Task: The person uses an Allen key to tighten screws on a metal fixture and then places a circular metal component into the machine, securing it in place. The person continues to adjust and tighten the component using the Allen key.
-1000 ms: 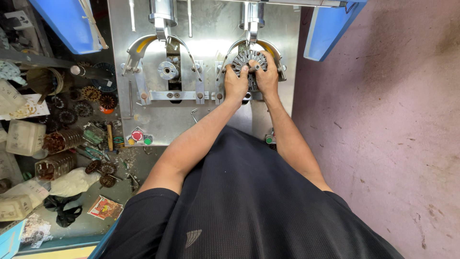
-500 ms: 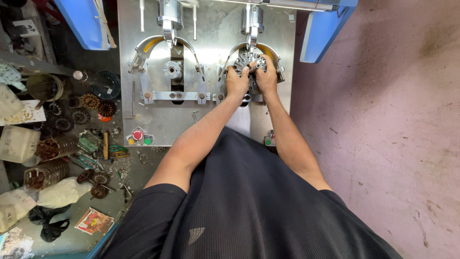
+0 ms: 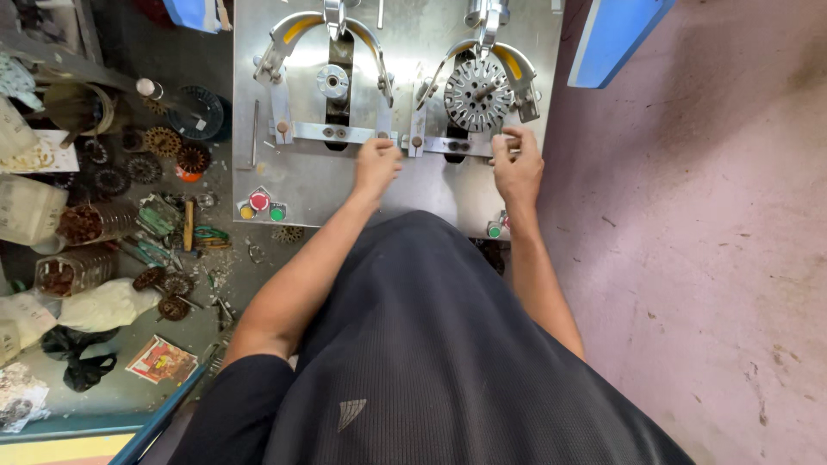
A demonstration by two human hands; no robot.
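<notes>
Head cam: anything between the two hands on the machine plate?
Between left hand and right hand: horizontal metal bar with bolts; below it, bare steel plate.

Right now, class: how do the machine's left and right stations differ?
The right station holds a round slotted metal core; the left station shows only a bare hub. The right hand rests at the right station's lower bar; the left hand rests at the end of the left station's bar. Both stations share curved, yellow-lined arms on one steel plate.

steel machine plate (image 3: 431,185), toothed stator core (image 3: 476,93), push buttons (image 3: 259,203)
</notes>
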